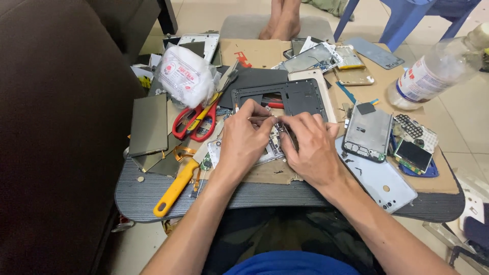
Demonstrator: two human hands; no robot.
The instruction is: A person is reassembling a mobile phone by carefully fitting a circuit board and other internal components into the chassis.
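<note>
Both hands met over an opened phone frame (269, 147) lying on cardboard near the front edge of the round grey surface (285, 196): the left hand (243, 138) had its grip pinched shut on a thin dark tool (261, 118), while the right hand (313, 145) curled over the frame, though I could not tell what its grip held. Clutter hemmed them in, with red scissors (196, 122) and a yellow-handled tool (175, 187) to the left, a pale blue back cover (379, 181) to the right and a black phone frame (295, 97) just behind.
</note>
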